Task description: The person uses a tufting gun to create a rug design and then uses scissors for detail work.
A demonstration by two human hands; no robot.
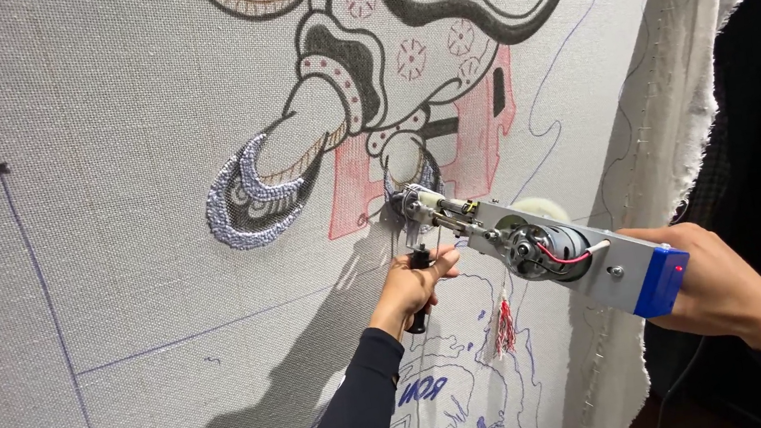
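A grey and blue tufting gun (539, 248) is pressed nose-first against a stretched grey cloth (115, 256). My left hand (413, 283) grips the gun's black front handle. My right hand (723, 283) holds the rear of the gun, behind its blue end block. The gun's tip (410, 205) touches the cloth just below a drawn cartoon figure (381, 59), partly filled with grey, black and pink yarn. A small red tassel (504, 327) hangs under the gun.
The cloth's frayed white edge (675, 91) runs down the right side, with dark space beyond it. Blue pen lines and blue lettering (443, 409) mark the lower cloth. The gun and arm cast a shadow (296, 389) on the fabric.
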